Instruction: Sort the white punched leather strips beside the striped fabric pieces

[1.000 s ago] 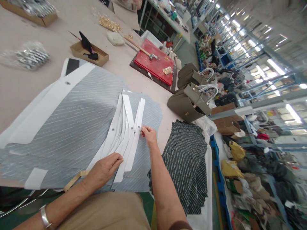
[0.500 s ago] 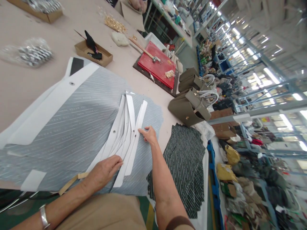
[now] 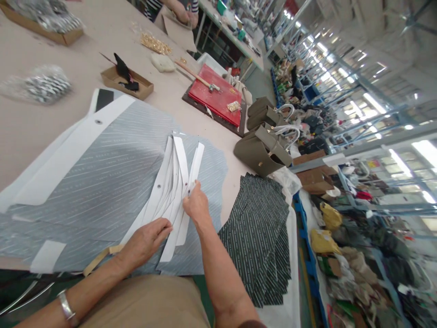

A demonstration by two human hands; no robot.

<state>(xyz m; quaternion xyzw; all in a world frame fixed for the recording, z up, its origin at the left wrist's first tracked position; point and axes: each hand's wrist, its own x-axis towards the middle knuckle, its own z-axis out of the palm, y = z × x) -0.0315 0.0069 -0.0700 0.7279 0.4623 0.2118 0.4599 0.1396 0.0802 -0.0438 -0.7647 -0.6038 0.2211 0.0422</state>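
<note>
Grey-blue lining pieces (image 3: 102,171) with pale printed lines lie stacked in front of me, edged with white strips (image 3: 180,152) that fan out and carry small metal snaps. My left hand (image 3: 148,241) is closed, thumb and fingers pinched at the lower edge of the fanned strips. Closed as well, my right hand (image 3: 197,205) grips the rightmost white strip (image 3: 196,159) beside its snap; its fingertips are partly hidden. A larger piece at left has a broad white band (image 3: 78,146) with one snap.
Dark printed lining pieces (image 3: 257,228) lie at right. Beyond are olive handbags (image 3: 261,150), a red board (image 3: 215,93) with a hammer (image 3: 194,74), a small cardboard box (image 3: 145,89) and bagged metal parts (image 3: 49,84). A co-worker's arm (image 3: 177,10) shows at the far side.
My right hand has moved left and slightly down, from touching the right strip's edge with its fingertips to closing over it. My left hand stays pinched at about the same place.
</note>
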